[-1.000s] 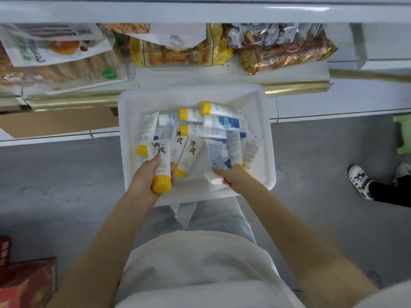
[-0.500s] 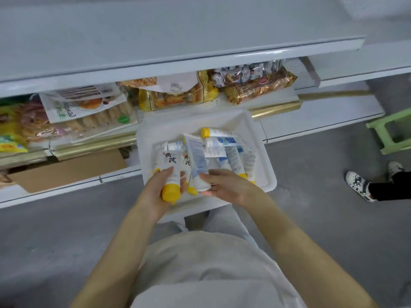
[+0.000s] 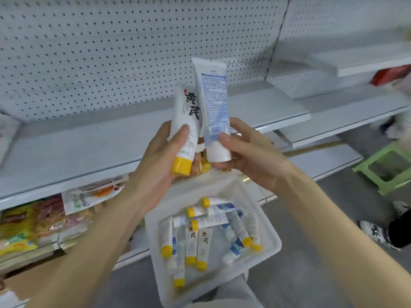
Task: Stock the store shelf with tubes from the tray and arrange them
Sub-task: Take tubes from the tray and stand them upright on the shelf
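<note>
White store shelf stands bare ahead, white tray of loose tubes lies below the hands, left hand curled round a yellow-capped tube, right hand curled round a white-capped tube, both tubes cap-down, side by side before the shelf.

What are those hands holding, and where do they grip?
Left hand grips the yellow-capped white plastic tube round its lower body, above the cap; right hand grips the blue-printed white plastic tube near its bottom end.
</note>
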`<control>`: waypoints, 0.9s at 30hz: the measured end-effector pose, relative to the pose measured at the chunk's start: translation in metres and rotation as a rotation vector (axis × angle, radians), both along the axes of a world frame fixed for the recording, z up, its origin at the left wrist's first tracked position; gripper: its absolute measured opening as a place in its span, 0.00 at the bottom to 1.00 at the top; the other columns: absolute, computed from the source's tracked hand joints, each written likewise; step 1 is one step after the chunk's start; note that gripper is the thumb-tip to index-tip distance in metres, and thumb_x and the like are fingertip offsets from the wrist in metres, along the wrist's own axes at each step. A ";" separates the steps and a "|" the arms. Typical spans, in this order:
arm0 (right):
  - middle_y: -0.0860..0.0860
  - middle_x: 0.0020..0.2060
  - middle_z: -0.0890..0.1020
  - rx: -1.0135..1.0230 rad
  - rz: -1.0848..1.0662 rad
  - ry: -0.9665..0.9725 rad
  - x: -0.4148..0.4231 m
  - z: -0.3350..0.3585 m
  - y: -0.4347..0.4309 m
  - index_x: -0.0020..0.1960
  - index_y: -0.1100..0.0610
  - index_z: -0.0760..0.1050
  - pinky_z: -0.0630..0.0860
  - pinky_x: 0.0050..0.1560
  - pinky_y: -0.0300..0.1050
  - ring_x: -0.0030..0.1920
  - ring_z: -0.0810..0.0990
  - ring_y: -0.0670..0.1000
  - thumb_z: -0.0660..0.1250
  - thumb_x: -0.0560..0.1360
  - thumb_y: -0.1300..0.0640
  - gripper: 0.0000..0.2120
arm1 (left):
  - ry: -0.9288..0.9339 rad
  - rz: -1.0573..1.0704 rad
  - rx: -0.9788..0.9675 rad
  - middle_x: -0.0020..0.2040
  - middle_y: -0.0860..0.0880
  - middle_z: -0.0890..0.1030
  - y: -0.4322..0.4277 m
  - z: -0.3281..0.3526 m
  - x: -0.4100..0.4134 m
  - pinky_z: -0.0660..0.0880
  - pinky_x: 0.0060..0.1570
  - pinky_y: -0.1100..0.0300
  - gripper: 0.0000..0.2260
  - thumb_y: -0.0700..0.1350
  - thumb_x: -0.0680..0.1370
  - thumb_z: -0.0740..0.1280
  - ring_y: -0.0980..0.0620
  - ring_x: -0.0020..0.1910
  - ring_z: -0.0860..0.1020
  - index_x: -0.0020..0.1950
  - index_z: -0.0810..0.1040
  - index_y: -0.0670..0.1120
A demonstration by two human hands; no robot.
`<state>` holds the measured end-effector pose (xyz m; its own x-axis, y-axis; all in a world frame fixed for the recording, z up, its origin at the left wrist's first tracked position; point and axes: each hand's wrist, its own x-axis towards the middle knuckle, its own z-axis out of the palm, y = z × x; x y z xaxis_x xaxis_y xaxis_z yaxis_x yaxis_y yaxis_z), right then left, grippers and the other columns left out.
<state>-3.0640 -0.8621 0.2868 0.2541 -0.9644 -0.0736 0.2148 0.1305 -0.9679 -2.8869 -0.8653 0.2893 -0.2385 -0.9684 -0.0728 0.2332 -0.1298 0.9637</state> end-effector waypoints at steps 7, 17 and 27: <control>0.53 0.54 0.83 -0.270 -0.144 0.103 -0.008 0.079 -0.034 0.61 0.54 0.73 0.81 0.51 0.53 0.53 0.83 0.55 0.69 0.68 0.54 0.22 | 0.092 -0.052 -0.200 0.46 0.45 0.83 -0.040 0.087 -0.004 0.77 0.30 0.60 0.18 0.51 0.71 0.60 0.52 0.34 0.79 0.58 0.76 0.48; 0.52 0.51 0.85 -0.449 -0.045 0.049 -0.077 0.208 -0.137 0.57 0.56 0.78 0.81 0.50 0.53 0.52 0.83 0.52 0.68 0.68 0.57 0.17 | -0.072 0.176 -0.690 0.53 0.52 0.84 -0.141 0.221 -0.037 0.80 0.44 0.51 0.19 0.53 0.63 0.70 0.46 0.49 0.84 0.54 0.80 0.59; 0.50 0.53 0.84 -0.677 -0.161 0.299 -0.124 0.298 -0.272 0.61 0.56 0.72 0.76 0.58 0.52 0.55 0.81 0.50 0.69 0.75 0.61 0.15 | -0.571 0.679 -0.846 0.55 0.51 0.78 -0.254 0.286 -0.082 0.76 0.45 0.54 0.22 0.45 0.71 0.74 0.49 0.48 0.79 0.61 0.70 0.56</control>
